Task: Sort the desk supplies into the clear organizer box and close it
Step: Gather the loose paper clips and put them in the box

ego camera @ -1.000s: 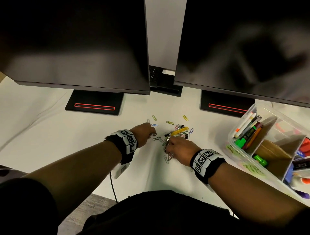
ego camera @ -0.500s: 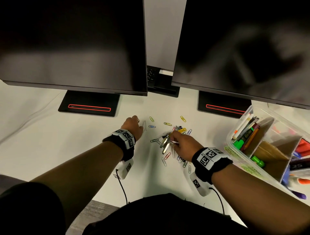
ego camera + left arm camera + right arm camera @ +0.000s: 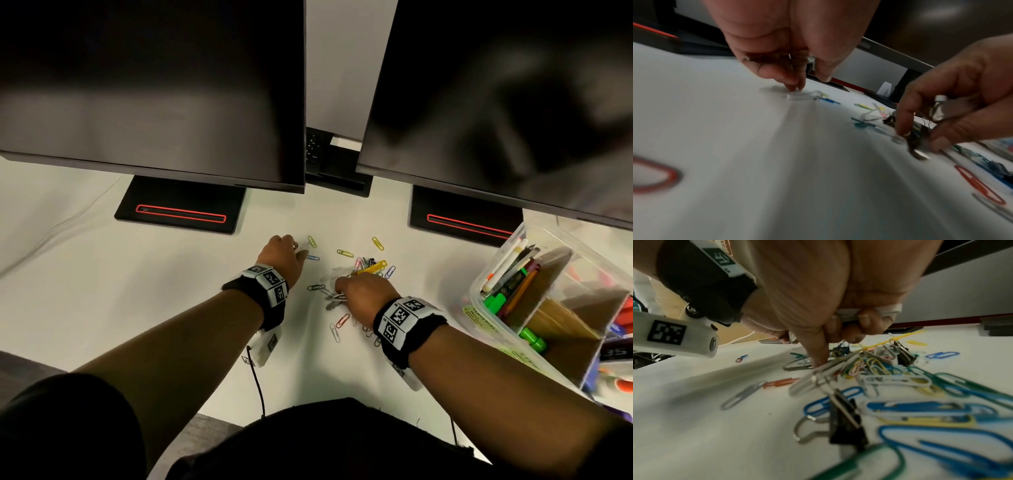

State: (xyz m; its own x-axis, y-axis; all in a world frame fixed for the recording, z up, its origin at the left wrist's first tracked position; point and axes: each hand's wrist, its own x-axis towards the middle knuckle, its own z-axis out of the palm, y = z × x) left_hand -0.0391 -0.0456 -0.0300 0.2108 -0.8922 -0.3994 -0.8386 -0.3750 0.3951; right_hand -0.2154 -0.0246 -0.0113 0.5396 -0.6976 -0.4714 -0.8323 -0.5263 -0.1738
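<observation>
Coloured paper clips (image 3: 371, 265) and black binder clips (image 3: 844, 421) lie scattered on the white desk (image 3: 171, 301) between my hands. The clear organizer box (image 3: 479, 298) stands open at the right, with pens, markers and highlighters between cardboard dividers. My left hand (image 3: 286, 253) is left of the pile, its bunched fingertips (image 3: 795, 86) pinching the end of a small clear piece (image 3: 805, 95) on the desk. My right hand (image 3: 359, 294) grips a silver and white item (image 3: 939, 107) in its curled fingers, while its index finger and thumb close on a black binder clip (image 3: 916, 141).
Two dark monitors (image 3: 154, 85) overhang the back of the desk, their black bases (image 3: 178, 209) behind the clips. A black phone (image 3: 329, 164) sits between them. A thin cable (image 3: 257, 380) hangs from my left wrist. The desk's front edge runs near my body.
My left hand has moved away from the pile, back and to the left, to the clear piece. My right hand stayed at the pile and gathered silver items into its fingers.
</observation>
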